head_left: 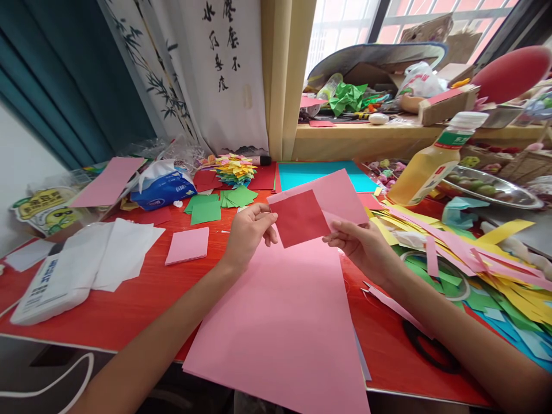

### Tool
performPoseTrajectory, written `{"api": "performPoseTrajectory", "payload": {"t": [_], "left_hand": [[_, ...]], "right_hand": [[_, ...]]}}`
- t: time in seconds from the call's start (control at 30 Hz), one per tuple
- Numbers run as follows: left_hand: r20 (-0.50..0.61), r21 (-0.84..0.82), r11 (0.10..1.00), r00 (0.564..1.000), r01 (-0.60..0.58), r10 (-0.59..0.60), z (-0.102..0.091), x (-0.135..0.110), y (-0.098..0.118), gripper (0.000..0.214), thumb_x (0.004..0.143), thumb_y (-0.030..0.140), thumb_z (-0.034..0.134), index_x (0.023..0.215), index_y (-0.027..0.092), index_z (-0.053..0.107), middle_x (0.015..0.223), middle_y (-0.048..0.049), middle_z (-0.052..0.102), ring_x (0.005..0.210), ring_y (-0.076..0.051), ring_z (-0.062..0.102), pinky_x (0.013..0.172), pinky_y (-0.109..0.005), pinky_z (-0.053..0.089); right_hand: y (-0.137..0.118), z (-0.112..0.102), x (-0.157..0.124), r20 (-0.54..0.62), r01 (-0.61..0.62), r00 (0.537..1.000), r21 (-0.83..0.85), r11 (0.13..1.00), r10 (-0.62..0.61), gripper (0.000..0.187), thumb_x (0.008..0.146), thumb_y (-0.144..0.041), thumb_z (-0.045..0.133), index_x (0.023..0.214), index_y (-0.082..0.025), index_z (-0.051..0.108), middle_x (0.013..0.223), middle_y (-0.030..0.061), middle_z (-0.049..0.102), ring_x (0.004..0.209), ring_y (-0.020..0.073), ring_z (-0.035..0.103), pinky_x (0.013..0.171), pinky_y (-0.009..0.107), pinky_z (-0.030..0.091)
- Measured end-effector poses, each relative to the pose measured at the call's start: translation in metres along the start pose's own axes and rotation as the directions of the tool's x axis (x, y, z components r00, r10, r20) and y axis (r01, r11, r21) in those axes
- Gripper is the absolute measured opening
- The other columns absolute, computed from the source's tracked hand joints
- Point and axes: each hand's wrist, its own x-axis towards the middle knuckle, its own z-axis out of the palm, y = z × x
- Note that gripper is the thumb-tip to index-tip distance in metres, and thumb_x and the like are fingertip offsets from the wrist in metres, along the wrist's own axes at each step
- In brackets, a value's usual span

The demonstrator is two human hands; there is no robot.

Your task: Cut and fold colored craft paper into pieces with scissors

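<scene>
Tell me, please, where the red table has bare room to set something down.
Bare red tabletop shows between the white packet, small pink stack and large pink sheet; a narrower patch lies between that sheet and the scissors. Paper strips crowd the right side, near the bottle.

Capped bottle (pixel 425 168); blue tissue pack (pixel 163 190)

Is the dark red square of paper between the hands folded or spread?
Spread flat: the dark red square of paper between left hand and right hand shows straight edges and no visible crease.
</scene>
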Motion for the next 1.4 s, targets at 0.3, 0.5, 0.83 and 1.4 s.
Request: {"api": "performPoseTrajectory", "payload": {"t": [0.3, 0.5, 0.83, 1.4], "left_hand": [[0.052, -0.034, 0.999, 0.998, -0.023, 0.024, 0.002, -0.003, -0.003, 0.008, 0.075, 0.022, 0.054, 0.073, 0.016, 0.050, 0.044, 0.0041, 0.051, 0.039, -0.008, 0.048, 0.038, -0.019, 0.035], [0.183, -0.034, 0.998, 0.982, 0.048, -0.041, 0.009, -0.007, -0.003, 0.014, 0.076, 0.029, 0.056, 0.082, 0.017, 0.052, 0.058, 0.0042, 0.052, 0.041, -0.007, 0.050, 0.035, -0.018, 0.033], [0.243, -0.058, 0.993, 0.966, 0.105, -0.088, 0.020, -0.017, -0.011, 0.026, 0.073, 0.037, 0.060, 0.082, 0.013, 0.061, 0.071, -0.0034, 0.063, 0.052, -0.012, 0.058, 0.044, -0.022, 0.043], [0.019, -0.014, 0.974, 0.974, 0.227, -0.227, 0.003, 0.002, -0.029, 0.025, 0.072, 0.032, 0.059, 0.061, 0.010, 0.065, 0.060, -0.0076, 0.067, 0.056, -0.015, 0.062, 0.060, -0.025, 0.051]], "right_hand": [[0.003, 0.009, -0.004, -0.024, 0.000, 1.000, -0.064, 0.998, -0.002, 0.014, 0.065, -0.023, 0.072, 0.071, -0.011, 0.067, 0.067, 0.0063, 0.070, 0.060, 0.0173, 0.067, 0.061, 0.025, 0.056], [0.005, 0.010, -0.004, -0.065, 0.105, 0.992, -0.091, 0.990, -0.111, 0.017, 0.065, -0.022, 0.073, 0.078, -0.013, 0.065, 0.065, 0.0031, 0.068, 0.059, 0.0179, 0.067, 0.060, 0.026, 0.057], [0.015, 0.011, -0.007, -0.043, 0.089, 0.994, -0.146, 0.985, -0.096, 0.016, 0.066, -0.027, 0.071, 0.074, -0.013, 0.067, 0.067, 0.0051, 0.069, 0.063, 0.0187, 0.067, 0.064, 0.030, 0.056], [-0.018, -0.088, -0.137, 0.034, 0.040, 0.999, -0.984, -0.175, 0.038, 0.032, 0.077, -0.043, 0.052, 0.101, -0.027, 0.065, 0.108, 0.0068, 0.064, 0.089, 0.0254, 0.064, 0.067, 0.032, 0.055]]}}
